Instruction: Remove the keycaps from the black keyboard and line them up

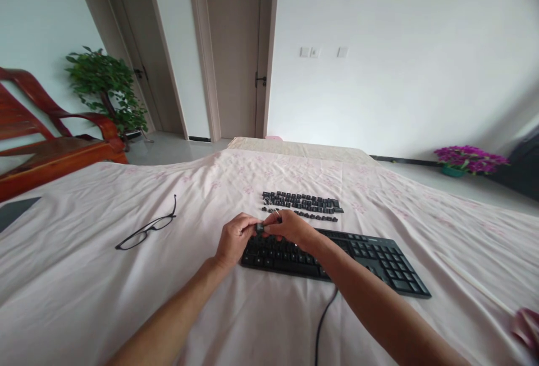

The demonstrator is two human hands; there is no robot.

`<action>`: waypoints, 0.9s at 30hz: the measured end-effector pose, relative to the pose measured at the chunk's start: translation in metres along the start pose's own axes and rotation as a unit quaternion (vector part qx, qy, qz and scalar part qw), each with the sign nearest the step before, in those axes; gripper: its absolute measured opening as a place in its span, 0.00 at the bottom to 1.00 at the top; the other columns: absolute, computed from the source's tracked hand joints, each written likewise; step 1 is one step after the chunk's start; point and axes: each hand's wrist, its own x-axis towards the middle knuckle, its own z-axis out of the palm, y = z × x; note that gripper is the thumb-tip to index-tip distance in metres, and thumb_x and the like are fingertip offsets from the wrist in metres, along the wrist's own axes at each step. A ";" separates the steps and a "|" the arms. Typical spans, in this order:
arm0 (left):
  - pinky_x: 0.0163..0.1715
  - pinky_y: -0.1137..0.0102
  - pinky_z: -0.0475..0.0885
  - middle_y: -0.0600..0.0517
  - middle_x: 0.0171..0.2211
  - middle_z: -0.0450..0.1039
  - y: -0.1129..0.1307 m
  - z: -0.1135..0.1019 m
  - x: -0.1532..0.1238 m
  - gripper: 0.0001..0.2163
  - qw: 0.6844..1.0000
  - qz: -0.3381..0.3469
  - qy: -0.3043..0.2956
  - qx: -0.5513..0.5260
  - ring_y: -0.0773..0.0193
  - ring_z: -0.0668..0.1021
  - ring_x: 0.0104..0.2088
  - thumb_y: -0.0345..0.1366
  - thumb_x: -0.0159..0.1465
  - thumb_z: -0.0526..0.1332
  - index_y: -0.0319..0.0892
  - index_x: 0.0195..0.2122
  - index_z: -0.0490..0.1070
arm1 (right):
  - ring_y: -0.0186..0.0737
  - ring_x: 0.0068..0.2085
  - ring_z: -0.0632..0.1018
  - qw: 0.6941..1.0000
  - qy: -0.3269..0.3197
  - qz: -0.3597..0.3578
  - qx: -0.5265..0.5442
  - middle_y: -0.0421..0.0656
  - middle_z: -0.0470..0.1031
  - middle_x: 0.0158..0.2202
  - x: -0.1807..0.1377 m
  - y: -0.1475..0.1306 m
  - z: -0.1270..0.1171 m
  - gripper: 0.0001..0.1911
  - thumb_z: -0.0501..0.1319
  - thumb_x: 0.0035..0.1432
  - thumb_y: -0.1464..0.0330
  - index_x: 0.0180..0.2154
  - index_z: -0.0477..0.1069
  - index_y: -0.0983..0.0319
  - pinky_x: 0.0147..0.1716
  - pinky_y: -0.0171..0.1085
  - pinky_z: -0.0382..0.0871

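Above the keyboard (337,259), both hands pinch a keycap (260,228).

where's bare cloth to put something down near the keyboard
Bare cloth lies between the glasses and the left hand, and right of the loose keys. It is crowded where both hands meet over the keyboard.

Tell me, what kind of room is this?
Probably a room in a home, maybe a bedroom: a bed-like surface under a pink sheet, a wooden armchair, a potted plant, and plain doors.
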 end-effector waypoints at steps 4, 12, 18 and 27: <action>0.39 0.71 0.71 0.50 0.40 0.73 -0.012 0.003 0.000 0.11 0.998 -0.014 0.039 0.056 0.65 0.75 0.36 0.29 0.62 0.56 0.44 0.44 0.73 | 0.29 0.22 0.71 0.984 0.099 0.003 -0.146 0.38 0.76 0.25 0.035 0.010 -0.026 0.09 0.64 0.49 0.68 0.35 0.76 0.63 0.22 0.28 0.61; 0.40 0.69 0.71 0.50 0.39 0.73 -0.041 0.002 -0.002 0.10 0.990 -0.121 0.010 0.071 0.64 0.76 0.36 0.31 0.61 0.56 0.44 0.40 0.75 | 0.37 0.30 0.75 0.935 0.201 0.052 -0.288 0.42 0.77 0.28 0.110 0.009 -0.078 0.10 0.63 0.51 0.64 0.36 0.78 0.60 0.28 0.32 0.61; 0.43 0.68 0.70 0.50 0.40 0.74 -0.040 0.002 0.000 0.10 0.988 -0.134 -0.011 0.079 0.62 0.76 0.40 0.31 0.61 0.55 0.44 0.39 0.75 | 0.42 0.38 0.77 0.909 0.194 0.081 -0.360 0.42 0.79 0.34 0.135 0.017 -0.073 0.09 0.63 0.51 0.65 0.36 0.80 0.54 0.34 0.34 0.63; 0.43 0.67 0.69 0.50 0.39 0.75 -0.041 0.003 0.000 0.11 0.988 -0.124 -0.017 0.093 0.61 0.76 0.41 0.30 0.62 0.54 0.45 0.38 0.76 | 0.43 0.41 0.77 0.890 0.166 0.086 -0.416 0.44 0.79 0.38 0.157 0.018 -0.065 0.10 0.63 0.52 0.65 0.37 0.80 0.55 0.37 0.35 0.64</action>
